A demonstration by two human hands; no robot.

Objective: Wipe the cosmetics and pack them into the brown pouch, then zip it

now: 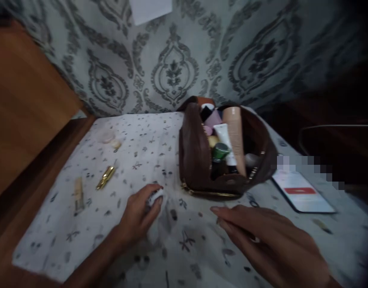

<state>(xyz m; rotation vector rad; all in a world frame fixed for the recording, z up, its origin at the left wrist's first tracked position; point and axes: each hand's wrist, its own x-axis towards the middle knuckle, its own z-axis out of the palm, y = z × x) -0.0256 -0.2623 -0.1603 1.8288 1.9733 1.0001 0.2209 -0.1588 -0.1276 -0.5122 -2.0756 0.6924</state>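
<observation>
Holding a small white thing (155,197) in the left hand (139,218), fingers curled around it, low on the patterned cloth (52,240); too blurred to name it or to tell its long axis or which way it points. Lying to the right and a little farther from that hand: an open brown pouch (196,156), mouth facing up and toward the camera, well packed with tubes (235,136) that run from near the front edge back toward the wall. Hovering flat and empty just in front of the pouch: the right hand (262,240), fingers stretched leftward, clearly nearer to the pouch than the left hand. Resting well apart on the far left: a gold tube (106,177), long axis slanted up to the right. Lying right of the pouch: a phone (304,194).
</observation>
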